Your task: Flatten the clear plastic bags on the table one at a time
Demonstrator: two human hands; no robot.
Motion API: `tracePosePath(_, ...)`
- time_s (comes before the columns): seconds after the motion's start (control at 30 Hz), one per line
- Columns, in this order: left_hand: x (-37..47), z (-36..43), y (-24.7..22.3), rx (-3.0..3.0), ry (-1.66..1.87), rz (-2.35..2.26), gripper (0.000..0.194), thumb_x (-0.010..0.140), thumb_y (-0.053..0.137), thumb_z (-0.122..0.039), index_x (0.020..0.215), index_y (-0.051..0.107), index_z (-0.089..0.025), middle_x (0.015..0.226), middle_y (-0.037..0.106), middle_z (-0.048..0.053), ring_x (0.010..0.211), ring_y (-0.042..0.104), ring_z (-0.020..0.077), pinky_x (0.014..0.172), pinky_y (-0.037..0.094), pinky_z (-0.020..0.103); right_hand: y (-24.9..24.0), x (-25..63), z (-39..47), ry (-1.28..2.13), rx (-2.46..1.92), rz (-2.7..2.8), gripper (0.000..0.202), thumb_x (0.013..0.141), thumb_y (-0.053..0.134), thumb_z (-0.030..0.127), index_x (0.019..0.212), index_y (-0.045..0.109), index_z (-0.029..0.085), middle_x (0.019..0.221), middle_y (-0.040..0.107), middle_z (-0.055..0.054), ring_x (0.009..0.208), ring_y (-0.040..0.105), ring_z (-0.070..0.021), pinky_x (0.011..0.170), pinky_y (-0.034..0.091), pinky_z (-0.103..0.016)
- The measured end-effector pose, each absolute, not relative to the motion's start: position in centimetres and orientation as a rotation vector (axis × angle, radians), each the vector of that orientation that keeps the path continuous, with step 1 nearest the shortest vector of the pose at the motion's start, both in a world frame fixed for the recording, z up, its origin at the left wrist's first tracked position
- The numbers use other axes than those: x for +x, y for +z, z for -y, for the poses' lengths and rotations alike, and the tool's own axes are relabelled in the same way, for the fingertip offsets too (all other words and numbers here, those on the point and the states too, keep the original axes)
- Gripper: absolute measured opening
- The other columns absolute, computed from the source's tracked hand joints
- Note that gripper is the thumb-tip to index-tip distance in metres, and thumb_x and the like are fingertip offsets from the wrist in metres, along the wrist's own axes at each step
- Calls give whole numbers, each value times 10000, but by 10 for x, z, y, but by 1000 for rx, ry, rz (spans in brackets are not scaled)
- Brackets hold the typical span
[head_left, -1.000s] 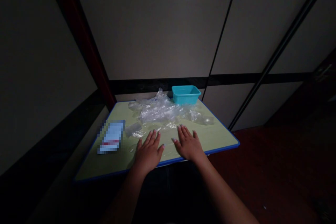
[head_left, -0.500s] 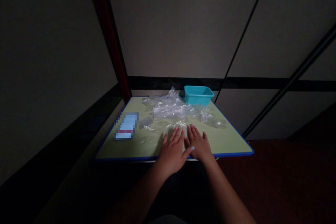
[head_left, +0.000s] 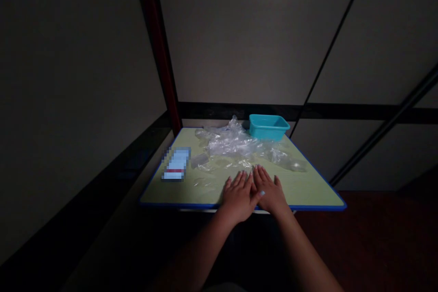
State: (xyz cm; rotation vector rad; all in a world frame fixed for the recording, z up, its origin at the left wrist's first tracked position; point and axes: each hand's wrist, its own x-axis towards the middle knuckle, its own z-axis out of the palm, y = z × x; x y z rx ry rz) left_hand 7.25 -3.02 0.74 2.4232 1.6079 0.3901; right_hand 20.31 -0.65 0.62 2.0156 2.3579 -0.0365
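My left hand (head_left: pixel 238 197) lies palm down near the front edge of a pale green table (head_left: pixel 315 194), its fingers stretched out. Beside it my right hand (head_left: pixel 270 190) rests flat too, with the left thumb lapping over its edge. Neither hand holds anything. Just beyond the fingertips spreads a crumpled heap of clear plastic bags (head_left: pixel 232 143), which runs across the table from left to right. A turquoise plastic basin (head_left: pixel 268 128) stands behind the heap at the back right.
On the table's left side lies a flat, lit, pixelated thing that looks like a phone (head_left: pixel 177 164). The table has a blue rim. A panelled wall (head_left: pixel 239 36) rises close behind it, and another wall (head_left: pixel 78 54) stands on the left. Dark red floor (head_left: pixel 376 232) shows at right.
The whole view has shifted, so the table and its contents sit farther right. My hands have drawn slightly closer together, still flat on the table. The bags and basin keep their places.
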Motion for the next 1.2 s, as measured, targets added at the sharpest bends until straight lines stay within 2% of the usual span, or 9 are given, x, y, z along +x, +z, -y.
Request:
tracePosePath(0.2,37,25,1,2454,266,-1723,663,937,188,-578,1468,243,-185,1537,182,29,1421,139,203,1141,155,458,0,201,2,-122,2117,-2366,638,937,176,444,1484,117,121,1553,101,-73,1424,82,-199,1103,104,-556)
tracePosePath(0.63,-25,27,1,2435,169,-1919,604,943,306,-504,1464,250,-203,1535,196,44,1414,170,220,1114,205,467,-5,203,0,-124,2123,-2389,655,932,147,479,1488,113,133,1556,109,-81,1424,78,-209,1105,81,-546)
tracePosePath(1.2,-29,28,-2,2454,159,-1980,563,950,320,-441,1461,263,-213,1523,241,45,1412,180,226,1104,223,465,1,203,1,-211,2166,-2419,662,940,144,502,1484,132,126,1555,85,-85,1426,58,-190,1109,68,-538)
